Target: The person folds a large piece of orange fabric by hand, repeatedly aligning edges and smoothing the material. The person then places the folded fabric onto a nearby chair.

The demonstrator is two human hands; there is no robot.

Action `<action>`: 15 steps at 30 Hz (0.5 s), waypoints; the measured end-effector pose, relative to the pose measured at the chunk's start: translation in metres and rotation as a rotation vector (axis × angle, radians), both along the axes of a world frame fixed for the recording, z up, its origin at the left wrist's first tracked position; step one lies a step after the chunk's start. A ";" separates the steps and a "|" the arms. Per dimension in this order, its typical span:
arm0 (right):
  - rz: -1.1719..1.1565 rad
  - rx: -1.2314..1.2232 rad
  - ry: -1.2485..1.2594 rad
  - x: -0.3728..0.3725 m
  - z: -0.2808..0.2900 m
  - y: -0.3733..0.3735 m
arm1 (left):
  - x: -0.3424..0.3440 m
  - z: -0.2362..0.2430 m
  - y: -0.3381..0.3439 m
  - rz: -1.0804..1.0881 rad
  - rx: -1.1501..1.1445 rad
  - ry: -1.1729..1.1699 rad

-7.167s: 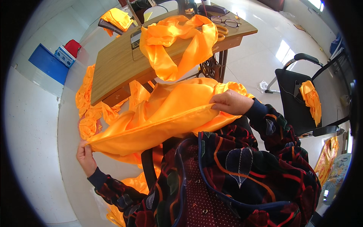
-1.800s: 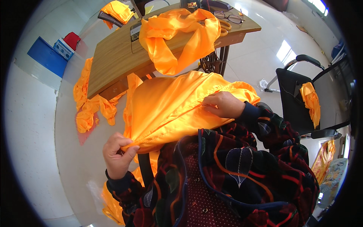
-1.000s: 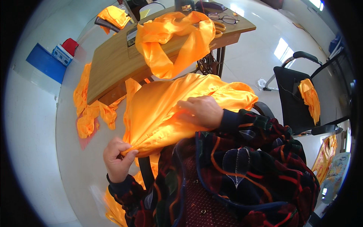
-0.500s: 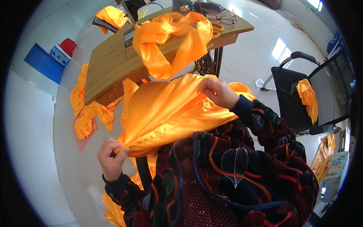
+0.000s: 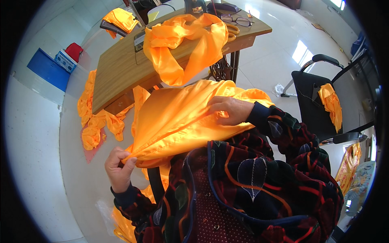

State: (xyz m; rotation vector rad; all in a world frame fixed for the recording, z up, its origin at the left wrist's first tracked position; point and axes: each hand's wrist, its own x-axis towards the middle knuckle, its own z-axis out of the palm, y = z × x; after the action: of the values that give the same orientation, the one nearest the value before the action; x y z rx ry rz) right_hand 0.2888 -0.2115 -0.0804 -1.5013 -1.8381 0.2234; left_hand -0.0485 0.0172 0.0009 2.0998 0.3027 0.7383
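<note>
A large piece of shiny orange satin cloth [image 5: 174, 109] lies across my lap in long folds. My left hand [image 5: 120, 168] pinches its gathered left corner between thumb and fingers. From there a seam or folded edge runs up to the right, toward my right hand [image 5: 231, 110]. That hand rests on the cloth with bent fingers gripping a fold near the seam; the fingertips are partly lost in the fabric. Another loop of orange satin [image 5: 184, 48] lies on the wooden table [image 5: 117, 69] ahead and hangs over its near edge.
Scissors [image 5: 232, 32] with yellow handles and eyeglasses [image 5: 237, 19] lie on the table. At right stands a black chair [image 5: 310, 97] holding folded orange cloth [image 5: 330, 105]. More orange cloth [image 5: 91, 125] lies heaped on the floor at left, near a blue box [image 5: 48, 69].
My right hand has come down slightly and left, from pinching the raised cloth edge to lying on the cloth. The raised edge has sunk. My left hand keeps its pinch at the corner.
</note>
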 end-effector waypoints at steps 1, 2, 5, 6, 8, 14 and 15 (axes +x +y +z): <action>0.031 0.004 -0.012 0.002 0.000 0.000 | 0.000 0.000 0.000 0.003 -0.005 0.004; 0.025 -0.015 0.006 0.004 0.000 -0.001 | 0.000 0.000 0.000 -0.004 -0.012 0.000; 0.009 -0.046 0.048 0.009 0.000 -0.006 | 0.000 0.000 0.002 0.000 0.013 0.002; 0.002 -0.036 0.052 0.009 0.001 -0.007 | -0.001 0.000 0.002 0.010 0.014 0.008; -0.030 -0.037 0.050 0.009 0.003 -0.010 | -0.001 -0.001 0.002 0.016 0.013 0.008; -0.117 -0.009 0.101 0.011 0.013 -0.019 | 0.000 -0.002 0.004 0.037 0.005 -0.037; -0.130 -0.023 0.123 0.011 0.013 -0.020 | 0.000 -0.002 0.005 0.046 0.014 -0.031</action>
State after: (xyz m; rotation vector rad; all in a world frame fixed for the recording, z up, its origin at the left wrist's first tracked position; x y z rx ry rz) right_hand 0.2999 -0.2319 -0.0676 -1.5810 -1.6399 0.2688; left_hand -0.0482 0.0219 -0.0011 2.0985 0.3310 0.8011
